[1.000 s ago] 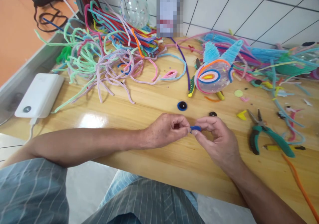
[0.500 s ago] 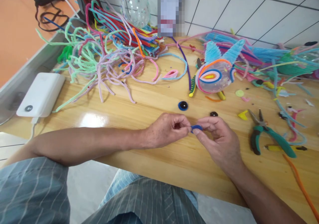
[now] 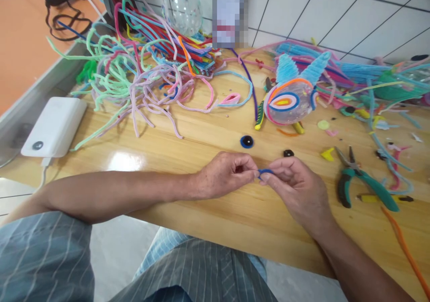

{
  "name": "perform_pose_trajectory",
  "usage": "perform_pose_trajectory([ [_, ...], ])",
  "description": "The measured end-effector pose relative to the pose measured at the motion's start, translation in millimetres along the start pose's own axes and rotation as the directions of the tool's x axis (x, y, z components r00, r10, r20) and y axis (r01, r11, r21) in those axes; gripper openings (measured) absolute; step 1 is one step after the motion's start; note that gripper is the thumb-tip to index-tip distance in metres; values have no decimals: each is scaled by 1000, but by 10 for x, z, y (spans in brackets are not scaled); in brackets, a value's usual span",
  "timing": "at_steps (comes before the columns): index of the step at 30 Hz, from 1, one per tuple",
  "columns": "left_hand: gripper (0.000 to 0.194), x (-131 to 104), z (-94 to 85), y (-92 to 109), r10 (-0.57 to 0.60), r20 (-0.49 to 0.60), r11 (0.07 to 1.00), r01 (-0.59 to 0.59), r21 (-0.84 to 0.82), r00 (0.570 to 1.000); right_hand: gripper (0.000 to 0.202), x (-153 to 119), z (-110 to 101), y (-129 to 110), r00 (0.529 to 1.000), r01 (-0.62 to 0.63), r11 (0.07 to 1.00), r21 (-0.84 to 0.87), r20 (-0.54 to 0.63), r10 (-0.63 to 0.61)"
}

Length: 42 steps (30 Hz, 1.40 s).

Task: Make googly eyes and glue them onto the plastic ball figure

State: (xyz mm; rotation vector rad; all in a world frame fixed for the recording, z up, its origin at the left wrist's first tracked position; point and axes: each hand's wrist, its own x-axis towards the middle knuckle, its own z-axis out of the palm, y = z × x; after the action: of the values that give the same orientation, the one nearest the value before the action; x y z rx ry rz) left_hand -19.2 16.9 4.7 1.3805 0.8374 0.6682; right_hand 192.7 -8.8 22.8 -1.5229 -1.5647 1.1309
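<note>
Between my two hands is a small coil of blue pipe cleaner. My left hand pinches its left end between thumb and forefinger. The thumb and fingers of my right hand close on the coil from the right and partly hide it. Just beyond my hands lies a black button eye ringed in blue. A plain black button eye rests right behind my right fingers. Farther back sits a clear ball with blue fuzzy ears and coloured oval rings on its side.
Green-handled pliers lie to the right, with an orange pipe cleaner nearer me. Tangled pipe cleaners cover the back left. A white power bank with a cable is at far left. Scraps and blue pipe cleaners crowd the back right.
My right hand has shifted very slightly to the right, and its fingers have turned a little around the blue coil. My left hand keeps its pinch.
</note>
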Motion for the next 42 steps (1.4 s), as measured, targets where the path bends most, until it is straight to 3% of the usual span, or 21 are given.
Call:
perform_pose_trajectory([
  [8,21,0,-22,31,-18,31,997,16,74,999,19,-23,-42,3,998,64,980,-186,-11,-68],
  [22,20,-1,-42,69,-34,49,992,27,120,998,19,-22,-64,47,996,94,966,-240,13,-94],
  [34,17,21,-51,87,18,72,983,-30,179,997,13,-15,-66,-21,990,143,940,-310,48,-135],
  [42,14,30,-57,83,10,88,986,-25,163,996,12,-15,-86,-8,971,237,900,-366,82,-223],
])
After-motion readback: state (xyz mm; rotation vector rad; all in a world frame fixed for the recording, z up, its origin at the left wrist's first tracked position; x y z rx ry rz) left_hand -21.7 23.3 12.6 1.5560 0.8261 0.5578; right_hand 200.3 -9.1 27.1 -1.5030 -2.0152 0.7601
